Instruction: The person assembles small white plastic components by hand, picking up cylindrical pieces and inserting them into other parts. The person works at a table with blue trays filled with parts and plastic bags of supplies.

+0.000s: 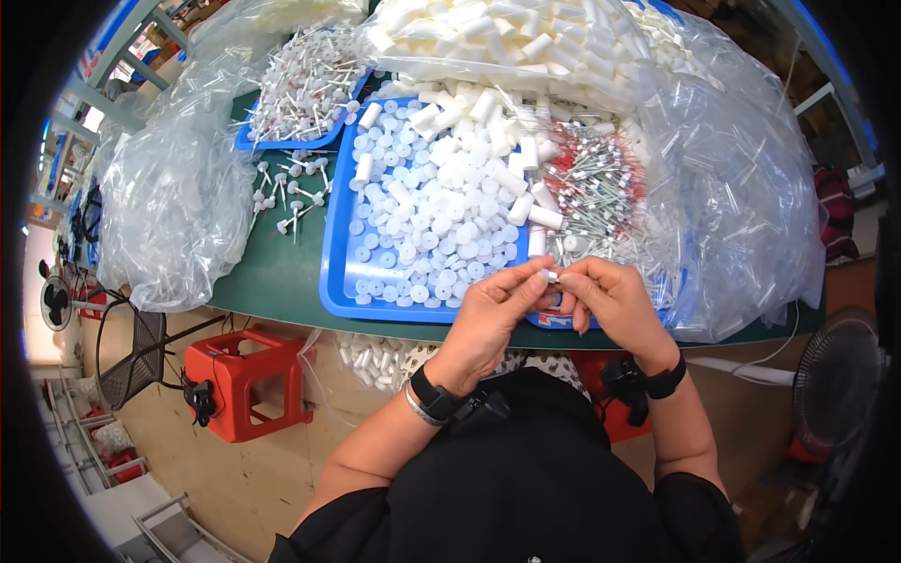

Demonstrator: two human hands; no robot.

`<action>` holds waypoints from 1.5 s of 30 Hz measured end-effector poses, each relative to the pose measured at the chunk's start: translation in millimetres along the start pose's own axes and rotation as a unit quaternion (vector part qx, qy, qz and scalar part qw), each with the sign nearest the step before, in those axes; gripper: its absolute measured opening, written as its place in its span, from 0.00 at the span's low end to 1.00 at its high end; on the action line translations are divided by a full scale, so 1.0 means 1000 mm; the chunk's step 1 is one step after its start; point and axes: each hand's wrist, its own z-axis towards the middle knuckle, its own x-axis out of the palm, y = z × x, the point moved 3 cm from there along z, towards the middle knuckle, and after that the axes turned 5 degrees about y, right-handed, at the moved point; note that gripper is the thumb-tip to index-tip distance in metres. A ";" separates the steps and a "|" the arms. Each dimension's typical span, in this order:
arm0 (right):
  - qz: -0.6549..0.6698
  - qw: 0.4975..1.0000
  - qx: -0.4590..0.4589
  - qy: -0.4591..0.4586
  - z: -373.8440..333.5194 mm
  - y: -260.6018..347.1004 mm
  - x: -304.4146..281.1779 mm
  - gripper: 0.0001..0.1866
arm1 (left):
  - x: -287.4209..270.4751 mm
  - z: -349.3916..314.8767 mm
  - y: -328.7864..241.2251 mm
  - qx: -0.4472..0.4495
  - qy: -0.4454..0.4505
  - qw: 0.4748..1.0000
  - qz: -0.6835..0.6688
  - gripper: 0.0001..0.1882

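My left hand (490, 314) and my right hand (615, 298) meet at the table's near edge, fingertips pinched together on one small white plastic part (551, 276). Just beyond them lies a blue tray (333, 253) full of round white caps (427, 225) and short white tubes (526, 178). To the right of it a heap of thin metal-and-red pins (596, 188) lies on clear plastic. Both wrists wear dark bands.
A second blue tray (282, 141) with white stemmed parts stands at the back left. Clear plastic bags (178, 197) and a bag of white tubes (507, 38) crowd the green table (272, 272). A red stool (239, 380) and a fan (835, 385) stand on the floor.
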 end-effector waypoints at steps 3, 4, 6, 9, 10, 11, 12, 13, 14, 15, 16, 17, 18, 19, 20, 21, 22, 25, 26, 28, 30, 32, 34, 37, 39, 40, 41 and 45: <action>0.054 0.997 0.040 0.027 0.002 -0.002 0.006 0.08 | 0.001 -0.002 -0.004 0.008 -0.009 1.000 -0.012 0.18; 0.031 0.999 0.024 0.027 0.002 -0.001 0.010 0.08 | 0.001 -0.002 -0.007 0.018 -0.016 1.000 -0.008 0.18; -0.109 0.993 -0.041 0.019 -0.001 0.005 0.016 0.07 | 0.002 -0.003 -0.009 0.021 -0.028 0.999 0.019 0.17; -0.219 0.965 -0.140 -0.013 -0.003 0.017 0.022 0.08 | -0.012 -0.008 -0.029 0.085 -0.062 0.993 0.048 0.18; -0.241 0.955 -0.170 -0.030 -0.004 0.020 0.021 0.09 | -0.019 -0.007 -0.039 0.114 -0.072 0.989 0.054 0.18; -0.249 0.948 -0.191 -0.046 -0.005 0.020 0.017 0.13 | -0.032 -0.007 -0.056 0.150 -0.119 0.980 0.051 0.17; -0.261 0.947 -0.182 -0.045 -0.007 0.020 0.012 0.13 | -0.047 -0.007 -0.077 0.214 -0.125 0.968 0.031 0.17; -0.274 0.945 -0.172 -0.045 -0.010 0.022 0.006 0.13 | -0.062 -0.009 -0.099 0.269 -0.130 0.954 -0.003 0.16; -0.287 0.943 -0.163 -0.042 -0.012 0.024 0.002 0.13 | -0.082 -0.012 -0.120 0.317 -0.143 0.937 -0.028 0.12; -0.268 0.951 -0.148 -0.052 -0.013 0.023 -0.001 0.14 | -0.102 -0.015 -0.138 0.363 -0.141 0.920 -0.036 0.12; -0.256 0.953 -0.145 -0.065 -0.016 0.022 -0.004 0.14 | -0.123 -0.016 -0.151 0.344 -0.164 0.921 -0.082 0.14; -0.244 0.956 -0.145 -0.076 -0.017 0.021 -0.006 0.14 | -0.137 -0.017 -0.161 0.326 -0.226 0.912 -0.108 0.14; -0.231 0.958 -0.146 -0.089 -0.017 0.021 -0.008 0.13 | -0.145 -0.018 -0.166 0.306 -0.285 0.899 -0.134 0.14; -0.224 0.959 -0.142 -0.098 -0.019 0.023 -0.009 0.13 | -0.147 -0.020 -0.165 0.293 -0.282 0.903 -0.137 0.15; -0.226 0.959 -0.144 -0.094 -0.020 0.025 -0.009 0.13 | -0.147 -0.023 -0.164 0.281 -0.279 0.907 -0.141 0.15; -0.230 0.958 -0.146 -0.092 -0.022 0.028 -0.011 0.14 | -0.148 -0.022 -0.163 0.268 -0.274 0.912 -0.146 0.16; -0.234 0.957 -0.147 -0.091 -0.023 0.030 -0.011 0.14 | -0.145 -0.021 -0.159 0.271 -0.244 0.921 -0.137 0.16; -0.255 0.951 -0.168 -0.048 -0.029 0.036 0.003 0.14 | -0.119 -0.005 -0.127 0.259 -0.155 0.944 -0.133 0.16; -0.260 0.945 -0.198 -0.021 -0.028 0.040 0.011 0.14 | -0.106 0.002 -0.113 0.240 -0.130 0.951 -0.148 0.15; -0.272 0.928 -0.253 0.028 -0.029 0.048 0.030 0.14 | -0.069 0.014 -0.092 0.212 -0.158 0.952 -0.157 0.13; -0.260 0.926 -0.273 0.035 -0.031 0.055 0.048 0.16 | -0.046 0.023 -0.079 0.218 -0.152 0.954 -0.140 0.14; -0.220 0.939 -0.263 0.032 -0.035 0.055 0.059 0.19 | -0.028 0.027 -0.071 0.225 -0.143 0.955 -0.128 0.14; -0.149 0.962 -0.227 0.017 -0.038 0.046 0.063 0.22 | -0.009 0.027 -0.070 0.232 -0.130 0.956 -0.120 0.14; -0.017 0.989 -0.135 0.054 -0.047 0.029 0.070 0.28 | 0.014 0.026 -0.065 0.249 -0.122 0.954 -0.118 0.14; 0.061 0.990 -0.092 0.087 -0.058 0.024 0.074 0.28 | 0.024 0.024 -0.062 0.257 -0.116 0.951 -0.124 0.14; 0.032 0.992 -0.083 0.089 -0.064 0.024 0.074 0.28 | 0.028 0.021 -0.061 0.262 -0.109 0.951 -0.124 0.14; 0.003 0.993 -0.073 0.090 -0.070 0.024 0.073 0.28 | 0.032 0.017 -0.060 0.267 -0.102 0.950 -0.124 0.13; -0.027 0.992 -0.116 0.051 -0.095 0.016 0.078 0.25 | 0.041 0.004 -0.045 0.273 -0.081 0.951 -0.121 0.13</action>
